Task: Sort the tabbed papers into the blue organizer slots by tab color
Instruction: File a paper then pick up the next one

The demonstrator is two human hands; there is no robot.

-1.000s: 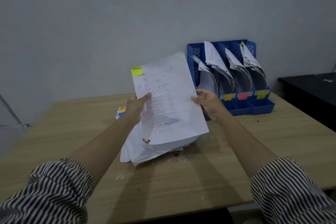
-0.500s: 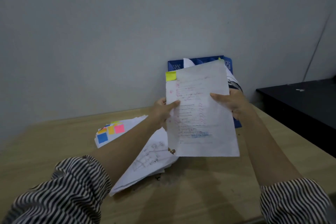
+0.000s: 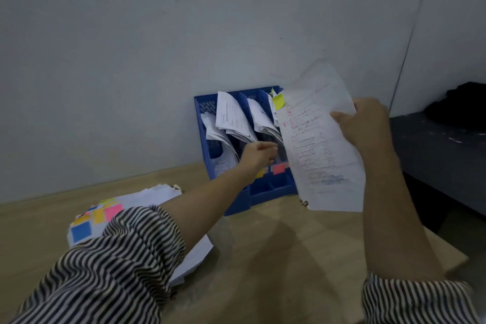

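Note:
My right hand (image 3: 364,123) grips the right edge of a white sheet (image 3: 318,144) with red writing and a yellow tab (image 3: 278,101) at its top left corner. The sheet hangs upright in front of the right end of the blue organizer (image 3: 236,200). My left hand (image 3: 259,155) reaches to the organizer's middle slots, fingers pointing at the papers (image 3: 234,118) standing there; whether it touches them is unclear. Yellow and pink labels (image 3: 278,168) mark the slot fronts. A pile of tabbed papers (image 3: 147,200) lies on the table under my left arm.
The wooden table (image 3: 276,258) stands against a grey wall. A dark bench (image 3: 436,155) stands to the right, with a black object (image 3: 460,102) on it. The table's right edge runs close to my right forearm.
My left hand let go of the sheet and reached forward to the organizer. My right hand carried the sheet right and upward; the view turned so the organizer shows again.

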